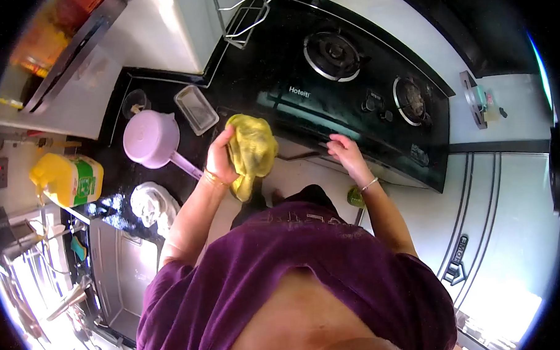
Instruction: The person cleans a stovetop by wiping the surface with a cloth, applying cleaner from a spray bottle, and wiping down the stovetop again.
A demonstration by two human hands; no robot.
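My left hand [221,157] grips a crumpled yellow cloth [252,148], which hangs in front of the counter edge. To the right, my right hand [345,153] is near the front edge of the black gas stove [303,122], its fingers partly curled with nothing visible in them. The pink saucepan [148,137] lies on the dark counter left of the cloth, its base turned up and its handle pointing toward my left wrist. Behind the cloth is a small rectangular tray [196,109].
A yellow jug [68,179] and a white cloth [153,206] are on the left counter, beside the sink [132,266]. A clear cup [135,103] stands behind the saucepan. A wire rack [244,25] is at the top. White cabinets [484,205] line the right.
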